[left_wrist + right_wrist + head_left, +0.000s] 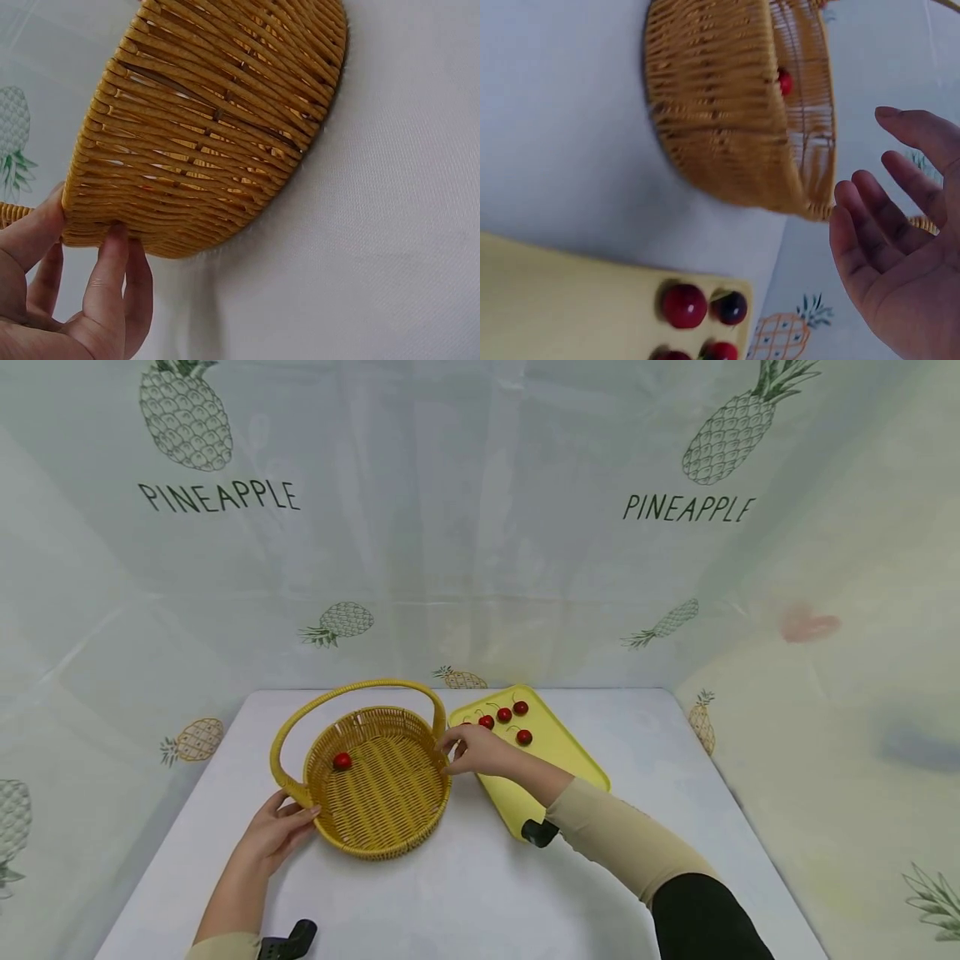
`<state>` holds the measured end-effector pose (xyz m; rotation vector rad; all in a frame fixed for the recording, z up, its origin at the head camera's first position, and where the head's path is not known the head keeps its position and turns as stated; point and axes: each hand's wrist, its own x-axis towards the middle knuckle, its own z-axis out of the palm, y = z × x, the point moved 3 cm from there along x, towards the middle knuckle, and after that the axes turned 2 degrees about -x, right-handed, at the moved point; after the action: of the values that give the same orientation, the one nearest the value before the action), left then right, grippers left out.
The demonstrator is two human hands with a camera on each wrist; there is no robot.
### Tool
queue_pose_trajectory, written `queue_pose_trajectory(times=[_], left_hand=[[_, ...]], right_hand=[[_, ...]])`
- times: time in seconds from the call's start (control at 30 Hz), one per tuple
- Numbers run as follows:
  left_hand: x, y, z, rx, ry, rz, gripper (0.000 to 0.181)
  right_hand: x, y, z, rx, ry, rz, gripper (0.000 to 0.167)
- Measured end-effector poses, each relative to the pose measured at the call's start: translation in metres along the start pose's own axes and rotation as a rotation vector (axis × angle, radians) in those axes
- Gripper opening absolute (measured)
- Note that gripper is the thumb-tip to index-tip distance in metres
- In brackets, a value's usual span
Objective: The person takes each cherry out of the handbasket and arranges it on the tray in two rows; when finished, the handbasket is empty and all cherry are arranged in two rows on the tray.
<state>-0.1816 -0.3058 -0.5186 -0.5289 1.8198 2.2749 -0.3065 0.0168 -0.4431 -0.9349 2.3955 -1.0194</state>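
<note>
A round yellow woven basket (390,797) with a tall handle (382,682) stands on the table, one red cherry (342,762) inside it at the left. At the basket's left side, my left hand (276,837) pinches the rim near the handle's base, thumb on one side and fingertips against the woven wall (202,135). My right hand (480,752) hovers by the opposite rim, over the tray's edge. In the right wrist view its fingers (885,214) are spread and loosely bent, apart from the basket, holding nothing.
A pale yellow tray (558,756) lies right of the basket, partly under my right forearm. Several red cherries (524,737) with stems sit toward its far end. Behind the white table (420,910) hangs a curtain (480,527) printed with pineapples.
</note>
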Motion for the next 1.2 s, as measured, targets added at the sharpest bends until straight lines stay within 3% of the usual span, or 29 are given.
queue_pose_trajectory(times=[0.4, 0.77, 1.2], left_hand=[[0.000, -0.002, 0.000, -0.011, 0.016, 0.000, 0.085], [0.000, -0.002, -0.001, -0.002, 0.032, 0.000, 0.085], [-0.002, 0.000, 0.002, -0.024, 0.031, 0.000, 0.084]], right_hand=[[0.031, -0.035, 0.030, 0.018, -0.077, -0.031, 0.032], [0.066, -0.051, 0.052, -0.014, -0.144, -0.051, 0.034], [0.103, -0.059, 0.074, -0.010, -0.126, 0.029, 0.036]])
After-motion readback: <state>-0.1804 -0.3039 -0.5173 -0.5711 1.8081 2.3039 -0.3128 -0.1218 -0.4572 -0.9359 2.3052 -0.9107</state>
